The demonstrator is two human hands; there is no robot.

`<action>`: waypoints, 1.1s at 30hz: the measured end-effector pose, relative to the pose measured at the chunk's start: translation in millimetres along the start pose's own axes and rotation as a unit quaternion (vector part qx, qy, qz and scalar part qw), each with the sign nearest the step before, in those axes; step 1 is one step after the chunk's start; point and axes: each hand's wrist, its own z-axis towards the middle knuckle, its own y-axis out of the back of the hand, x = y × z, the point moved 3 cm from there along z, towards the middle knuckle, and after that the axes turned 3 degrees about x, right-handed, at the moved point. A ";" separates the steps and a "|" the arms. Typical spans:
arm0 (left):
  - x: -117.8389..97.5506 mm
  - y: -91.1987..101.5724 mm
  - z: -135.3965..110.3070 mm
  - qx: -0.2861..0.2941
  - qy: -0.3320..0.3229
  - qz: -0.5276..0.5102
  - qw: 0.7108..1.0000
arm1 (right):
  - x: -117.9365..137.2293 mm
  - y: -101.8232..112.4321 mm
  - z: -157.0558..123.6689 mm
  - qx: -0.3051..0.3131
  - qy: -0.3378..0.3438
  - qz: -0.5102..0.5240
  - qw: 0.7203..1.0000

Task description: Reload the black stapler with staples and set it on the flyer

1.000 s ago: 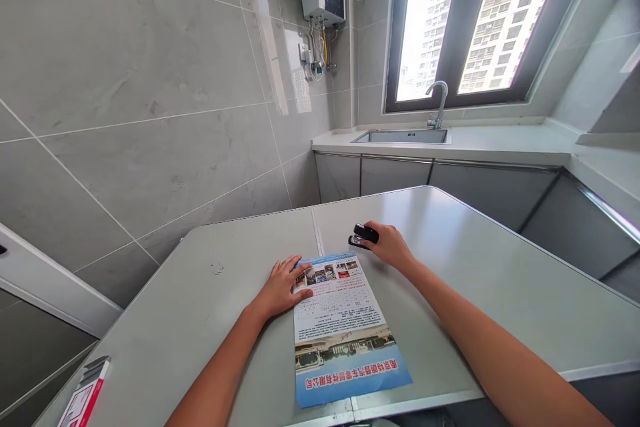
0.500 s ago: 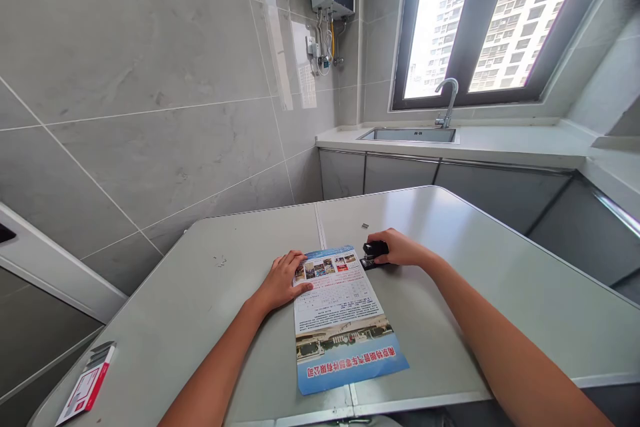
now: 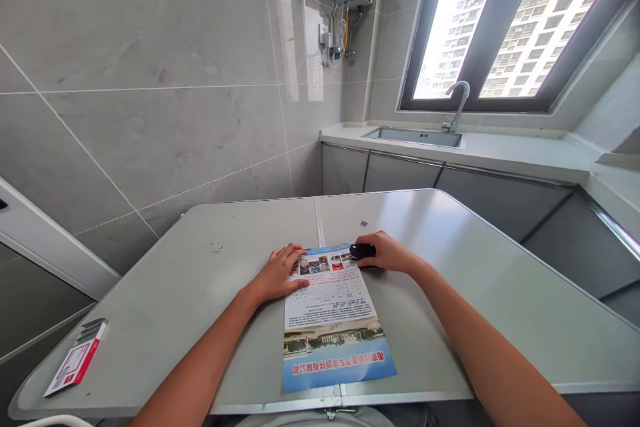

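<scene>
A printed leaflet [image 3: 330, 310] with a blue lower end lies on the table, its print upside down to me. My left hand [image 3: 279, 272] rests on its upper left edge, fingers stretched out and thumb on the page. At the upper right edge, my right hand [image 3: 390, 253] is closed around a small black stapler [image 3: 363, 251]. The stapler's front reaches over the leaflet's upper right corner. My right palm and fingers hide its rear part.
Small loose bits, seemingly staples [image 3: 217, 248], lie left on the table [image 3: 165, 320], with a short strip of staples [image 3: 364, 223] further back. A red and white packet [image 3: 77, 357] sits at the left edge. Beyond stand a counter with a sink [image 3: 415, 136] and a tap [image 3: 459, 103].
My right hand has moved the stapler left, from beside the leaflet onto its upper right corner. The left hand stays on the paper. The head view has shifted slightly.
</scene>
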 end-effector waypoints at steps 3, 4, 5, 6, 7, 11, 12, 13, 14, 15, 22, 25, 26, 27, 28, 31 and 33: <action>1.9 -0.9 0.3 0.002 0.006 -0.003 1.000 | 0.0 -2.0 0.5 0.001 0.001 0.002 1.000; 2.5 -1.1 0.4 0.004 0.008 -0.003 1.000 | -0.4 -1.6 0.0 0.008 0.000 0.006 1.000; 2.9 -1.2 0.4 0.005 0.010 -0.004 1.000 | -0.7 -0.7 -1.0 0.016 -0.001 0.012 1.000; 3.2 -1.2 0.3 0.004 0.011 -0.004 1.000 | -0.8 0.6 -2.1 0.025 -0.003 0.018 1.000; 3.4 -1.2 0.2 0.003 0.013 -0.003 1.000 | -0.5 2.3 -3.5 0.033 -0.004 0.024 0.999; 3.7 -0.8 -0.6 -0.003 0.033 0.001 0.999 | 5.6 6.8 -7.8 0.074 0.023 0.049 0.996; 3.7 -0.8 -0.7 -0.004 0.037 0.001 0.999 | 8.0 6.3 -8.3 0.089 0.037 0.053 0.994; 3.5 -0.7 -0.8 -0.003 0.039 -0.001 0.999 | 10.0 5.5 -8.4 0.101 0.049 0.055 0.992; 3.0 -0.6 -0.8 -0.002 0.038 -0.004 0.999 | 11.5 4.5 -8.1 0.106 0.056 0.055 0.991; 2.3 -0.2 -0.8 -0.001 0.037 -0.007 0.999 | 12.1 3.5 -7.3 0.104 0.055 0.050 0.992; -8.1 4.3 -2.6 0.035 0.020 -0.035 0.999 | 10.3 -3.0 -0.9 0.061 0.043 0.026 0.997; -10.6 4.8 -3.3 0.036 0.019 -0.038 0.998 | 12.3 -5.9 0.8 0.042 0.039 0.022 0.998; -10.5 4.6 -3.4 0.036 0.021 -0.039 0.998 | 13.2 -7.3 1.4 0.033 0.036 0.019 0.999; -9.9 4.3 -3.4 0.036 0.025 -0.041 0.998 | 14.3 -8.9 2.3 0.024 0.035 0.015 0.999; -8.9 3.8 -3.4 0.038 0.029 -0.043 0.998 | 15.4 -10.7 3.3 0.014 0.034 0.010 0.999; -5.2 2.2 -3.4 0.045 0.043 -0.051 0.997 | 18.1 -17.5 7.3 -0.017 0.031 -0.003 0.999; -3.1 1.0 -3.5 0.048 0.047 -0.056 0.996 | 19.7 -22.2 10.1 -0.035 0.035 -0.001 0.999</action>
